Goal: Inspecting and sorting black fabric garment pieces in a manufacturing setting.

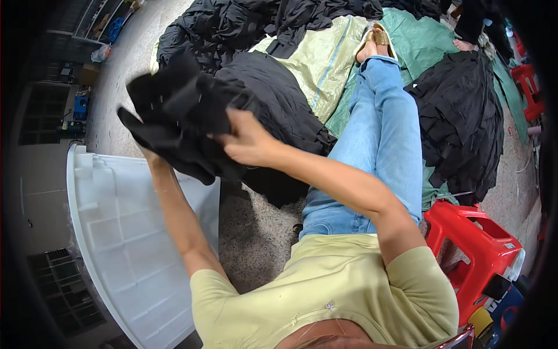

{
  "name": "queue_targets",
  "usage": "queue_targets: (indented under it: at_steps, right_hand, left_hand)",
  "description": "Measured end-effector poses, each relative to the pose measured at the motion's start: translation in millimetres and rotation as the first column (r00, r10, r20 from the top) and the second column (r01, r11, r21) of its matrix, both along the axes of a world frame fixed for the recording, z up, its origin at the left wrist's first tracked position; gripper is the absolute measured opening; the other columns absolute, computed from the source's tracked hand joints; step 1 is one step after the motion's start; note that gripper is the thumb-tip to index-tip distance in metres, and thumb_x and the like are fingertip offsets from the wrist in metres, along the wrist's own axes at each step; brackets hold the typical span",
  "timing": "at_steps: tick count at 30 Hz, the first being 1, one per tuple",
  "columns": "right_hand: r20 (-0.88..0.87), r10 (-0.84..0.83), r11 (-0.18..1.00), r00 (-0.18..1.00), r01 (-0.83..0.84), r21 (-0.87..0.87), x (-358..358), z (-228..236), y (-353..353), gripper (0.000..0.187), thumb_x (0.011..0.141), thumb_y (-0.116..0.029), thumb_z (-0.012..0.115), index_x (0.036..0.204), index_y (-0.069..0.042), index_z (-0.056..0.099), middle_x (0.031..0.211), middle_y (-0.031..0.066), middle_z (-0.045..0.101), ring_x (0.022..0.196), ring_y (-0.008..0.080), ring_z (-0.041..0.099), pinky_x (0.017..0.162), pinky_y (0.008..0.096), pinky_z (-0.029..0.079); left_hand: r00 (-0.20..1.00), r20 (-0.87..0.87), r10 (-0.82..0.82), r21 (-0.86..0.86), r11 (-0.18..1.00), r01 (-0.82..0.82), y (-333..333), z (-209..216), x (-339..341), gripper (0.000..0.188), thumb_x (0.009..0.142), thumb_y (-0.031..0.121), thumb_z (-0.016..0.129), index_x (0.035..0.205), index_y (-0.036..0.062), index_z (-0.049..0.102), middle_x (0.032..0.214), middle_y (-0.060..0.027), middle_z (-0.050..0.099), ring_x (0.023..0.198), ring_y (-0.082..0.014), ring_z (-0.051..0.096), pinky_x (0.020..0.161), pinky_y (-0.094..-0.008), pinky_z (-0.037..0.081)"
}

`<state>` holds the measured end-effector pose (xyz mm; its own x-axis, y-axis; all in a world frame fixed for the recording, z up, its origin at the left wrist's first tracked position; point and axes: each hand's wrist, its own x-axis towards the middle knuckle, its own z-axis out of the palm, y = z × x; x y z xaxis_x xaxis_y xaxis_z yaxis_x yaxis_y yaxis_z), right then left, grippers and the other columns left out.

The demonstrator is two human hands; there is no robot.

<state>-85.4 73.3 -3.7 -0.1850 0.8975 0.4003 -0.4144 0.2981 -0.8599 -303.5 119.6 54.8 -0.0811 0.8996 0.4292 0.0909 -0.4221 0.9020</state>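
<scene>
A bunched black cloth [186,122] is held up in the air in front of me on the left. My left hand [150,156] holds it from below and behind, with its fingers mostly hidden by the folds. On the near right side of the bundle, my right hand [250,139] is closed on the fabric, somewhat blurred by motion. Beneath the raised bundle lies a heap of black cloth pieces [273,99] on the floor. Small pale marks show on the held cloth.
A big white plastic tub [128,232] stands at my left. More black cloth [459,116] is heaped on the right, on green sheeting [412,41]. A pale yellow woven sheet [331,64] lies ahead. Close on my right is a red plastic stool [474,244].
</scene>
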Motion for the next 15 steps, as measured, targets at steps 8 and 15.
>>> queue_targets:
  at_steps: [8,15]
  right_hand:
    - [0.072,-0.588,0.710,0.806,0.556,-0.432,258.7,26.1,-129.8,0.032,0.086,-0.001,0.067,0.119,0.000,0.067,0.106,0.0139,0.072,0.093,0.0217,0.070,0.086,0.0327,0.056]
    - [0.861,-0.492,0.216,0.126,0.976,-0.019,427.0,-101.7,-266.4,0.031,0.091,-0.007,0.067,0.120,-0.002,0.059,0.107,0.0113,0.067,0.097,0.0161,0.064,0.087,0.0282,0.051]
  left_hand:
    - [0.736,-0.634,-0.238,0.333,0.775,0.537,-39.0,75.3,253.4,0.039,0.068,0.016,0.085,0.101,0.0017,0.070,0.094,-0.0141,0.072,0.083,-0.0277,0.070,0.079,-0.0371,0.055]
    - [0.097,-0.777,-0.622,-0.406,0.613,0.677,-130.3,-124.0,326.1,0.071,0.089,0.045,0.069,0.149,0.0187,0.042,0.158,-0.0228,0.028,0.148,-0.0396,0.026,0.116,-0.0591,0.024]
